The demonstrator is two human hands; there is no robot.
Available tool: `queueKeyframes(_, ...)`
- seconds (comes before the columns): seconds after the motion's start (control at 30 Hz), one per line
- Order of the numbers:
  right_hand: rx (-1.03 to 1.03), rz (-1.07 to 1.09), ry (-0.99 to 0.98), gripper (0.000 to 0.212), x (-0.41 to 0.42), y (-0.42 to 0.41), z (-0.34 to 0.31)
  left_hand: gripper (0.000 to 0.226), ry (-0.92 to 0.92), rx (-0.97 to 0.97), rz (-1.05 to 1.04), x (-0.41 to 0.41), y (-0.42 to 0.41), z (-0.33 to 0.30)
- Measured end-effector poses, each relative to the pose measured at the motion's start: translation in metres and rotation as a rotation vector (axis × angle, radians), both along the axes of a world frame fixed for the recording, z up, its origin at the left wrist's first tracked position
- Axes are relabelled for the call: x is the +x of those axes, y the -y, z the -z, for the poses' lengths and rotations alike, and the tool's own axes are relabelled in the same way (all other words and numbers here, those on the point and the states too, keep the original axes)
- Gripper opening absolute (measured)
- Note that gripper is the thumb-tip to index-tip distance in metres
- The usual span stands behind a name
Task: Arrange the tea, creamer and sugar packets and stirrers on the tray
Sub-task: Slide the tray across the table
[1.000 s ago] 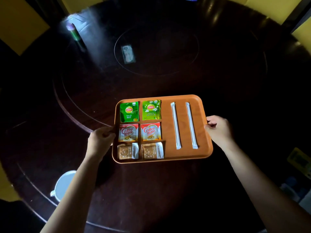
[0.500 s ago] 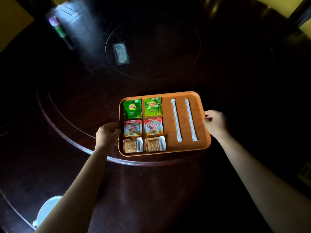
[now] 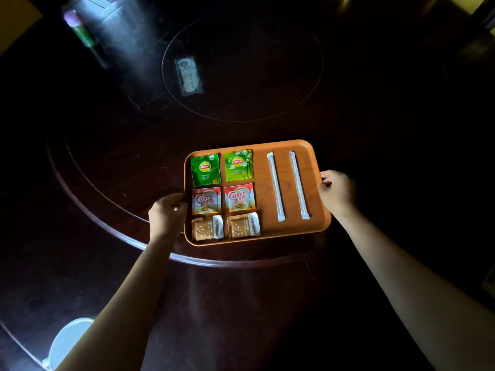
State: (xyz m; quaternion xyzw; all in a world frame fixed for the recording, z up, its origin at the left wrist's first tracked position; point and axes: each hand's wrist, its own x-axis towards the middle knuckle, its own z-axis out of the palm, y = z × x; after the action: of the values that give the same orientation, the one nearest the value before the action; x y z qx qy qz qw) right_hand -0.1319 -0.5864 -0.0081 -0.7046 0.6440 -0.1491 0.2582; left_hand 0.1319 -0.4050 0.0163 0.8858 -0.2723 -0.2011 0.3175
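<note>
An orange tray (image 3: 261, 231) sits over the dark round table. On its left half lie two green tea packets (image 3: 205, 169), two red and white creamer packets (image 3: 206, 200) below them, and two brown sugar packets (image 3: 207, 227) at the near edge. Two white wrapped stirrers (image 3: 276, 186) lie side by side on the right half. My left hand (image 3: 167, 212) grips the tray's left rim. My right hand (image 3: 338, 191) grips its right rim.
The dark wooden table (image 3: 112, 162) has a raised turntable ring and an inner glass circle. A small card (image 3: 188, 76) lies on that circle. A green bottle (image 3: 85, 38) stands at the far left. A white cup (image 3: 68, 341) is at the near left.
Both hands have carried the tray farther from me, toward the table's middle, onto the turntable ring. The packets and stirrers have kept their places on it.
</note>
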Motion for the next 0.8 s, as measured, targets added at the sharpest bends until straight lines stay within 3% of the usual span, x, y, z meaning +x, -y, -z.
queueKeyframes(0.23,-0.044,-0.018,-0.009,0.026,0.0,-0.001,-0.001,0.027,0.018,-0.033,-0.026,0.003,-0.002,0.005)
queueKeyframes(0.63,0.013,-0.035,-0.031,0.03,-0.001,0.001,-0.004,0.026,-0.177,0.008,0.005,0.019,-0.002,0.007)
queueKeyframes(0.8,-0.04,0.056,-0.018,0.029,-0.01,-0.018,-0.013,0.026,0.029,0.018,0.001,0.005,-0.015,-0.004)
